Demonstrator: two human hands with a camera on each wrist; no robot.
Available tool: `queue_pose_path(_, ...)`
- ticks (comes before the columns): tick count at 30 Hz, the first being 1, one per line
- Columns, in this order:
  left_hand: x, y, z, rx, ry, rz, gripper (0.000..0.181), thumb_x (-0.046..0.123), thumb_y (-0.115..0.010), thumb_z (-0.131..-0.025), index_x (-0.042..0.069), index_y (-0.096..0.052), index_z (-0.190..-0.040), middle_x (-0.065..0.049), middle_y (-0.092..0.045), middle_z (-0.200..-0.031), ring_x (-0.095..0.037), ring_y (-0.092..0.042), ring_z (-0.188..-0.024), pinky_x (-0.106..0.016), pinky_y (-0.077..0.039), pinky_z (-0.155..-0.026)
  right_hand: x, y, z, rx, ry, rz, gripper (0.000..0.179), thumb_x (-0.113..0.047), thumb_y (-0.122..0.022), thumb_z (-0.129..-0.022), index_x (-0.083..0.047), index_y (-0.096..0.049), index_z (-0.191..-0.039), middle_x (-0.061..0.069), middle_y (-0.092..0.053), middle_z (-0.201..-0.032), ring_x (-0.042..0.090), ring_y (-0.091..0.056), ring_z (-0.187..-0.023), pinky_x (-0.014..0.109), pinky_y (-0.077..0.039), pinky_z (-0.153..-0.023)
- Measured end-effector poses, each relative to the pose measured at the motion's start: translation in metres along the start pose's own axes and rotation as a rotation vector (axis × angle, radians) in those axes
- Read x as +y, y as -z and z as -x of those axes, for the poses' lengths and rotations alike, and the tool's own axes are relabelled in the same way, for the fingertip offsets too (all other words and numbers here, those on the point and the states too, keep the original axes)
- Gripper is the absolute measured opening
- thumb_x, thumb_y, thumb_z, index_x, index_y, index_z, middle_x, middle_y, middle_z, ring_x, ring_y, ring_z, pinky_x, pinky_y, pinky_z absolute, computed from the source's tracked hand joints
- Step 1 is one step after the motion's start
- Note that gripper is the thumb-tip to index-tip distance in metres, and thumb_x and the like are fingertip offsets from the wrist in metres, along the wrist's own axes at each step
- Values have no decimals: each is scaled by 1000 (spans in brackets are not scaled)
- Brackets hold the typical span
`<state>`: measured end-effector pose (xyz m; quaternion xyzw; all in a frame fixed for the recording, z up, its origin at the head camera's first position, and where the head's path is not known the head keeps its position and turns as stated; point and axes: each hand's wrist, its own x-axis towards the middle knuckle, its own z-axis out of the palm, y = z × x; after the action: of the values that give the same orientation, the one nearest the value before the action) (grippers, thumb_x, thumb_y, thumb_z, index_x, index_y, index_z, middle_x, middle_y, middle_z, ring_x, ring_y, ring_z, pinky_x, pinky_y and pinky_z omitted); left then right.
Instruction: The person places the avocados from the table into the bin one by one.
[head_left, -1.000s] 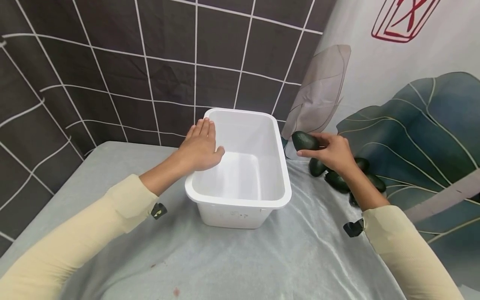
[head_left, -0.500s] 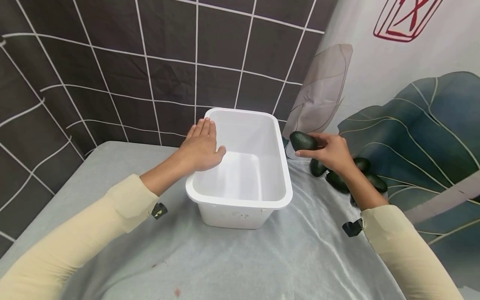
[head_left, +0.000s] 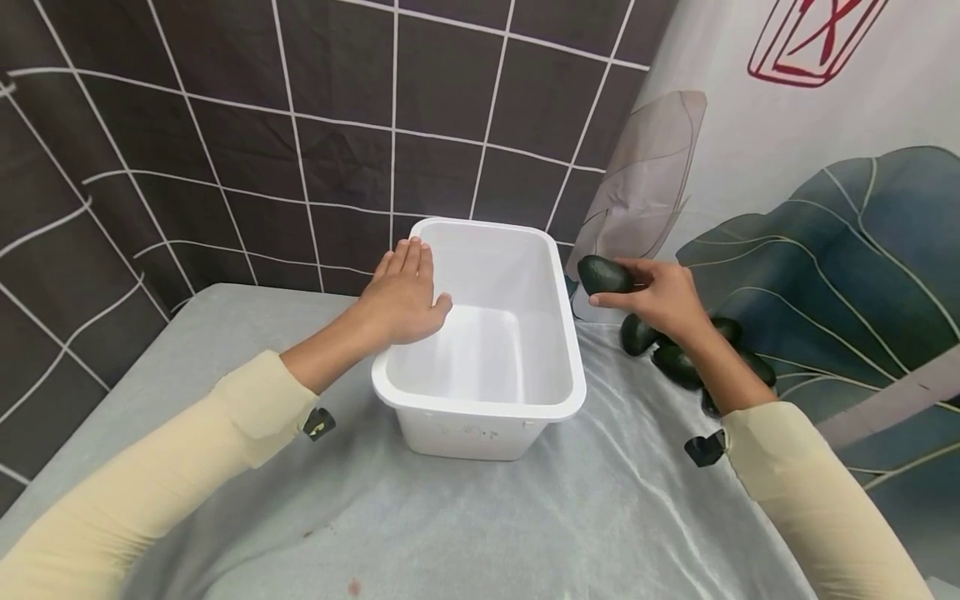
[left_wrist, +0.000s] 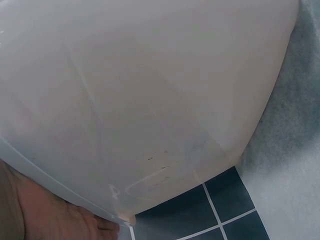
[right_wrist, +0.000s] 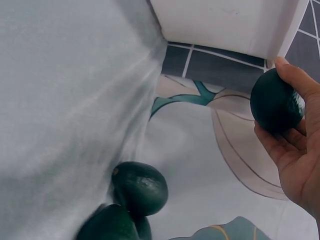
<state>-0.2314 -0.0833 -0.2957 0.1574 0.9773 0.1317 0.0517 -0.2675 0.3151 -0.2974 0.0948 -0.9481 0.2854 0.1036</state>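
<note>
My right hand [head_left: 663, 298] pinches a dark green avocado [head_left: 604, 275] between thumb and fingers, just right of a white plastic tub [head_left: 480, 408]. In the right wrist view the same avocado [right_wrist: 276, 102] sits in the fingers, raised above the others. My left hand [head_left: 401, 296] lies with straight fingers along the tub's left rim, thumb spread over the inside. The left wrist view shows the tub's outer wall [left_wrist: 165, 100] with part of the left hand [left_wrist: 55, 215] at its rim. Nothing lies on the tub's visible floor.
Several more avocados [head_left: 677, 365] are piled right of the tub, partly hidden behind the right forearm. A grey cloth [head_left: 465, 525] covers the table. Behind rises a dark curtain with white grid lines [head_left: 337, 158]; a patterned white and teal cloth [head_left: 825, 233] hangs at the right.
The right hand with the avocado has risen slightly and shifted a little left toward the tub. The left hand and the tub keep their places.
</note>
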Motion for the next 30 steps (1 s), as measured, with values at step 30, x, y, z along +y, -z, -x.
queue_pose_path(30, 2, -2, 1, 26, -12, 0, 83, 40, -31, -118, -13, -3, -176, -32, 5, -188, -47, 5, -178, -58, 0, -146, -27, 8, -19, 52, 87, -56, 74, -43, -104, -80, -10, -79, -142, 20, -83, -132, 39, -82, -116, 8, -48, -74)
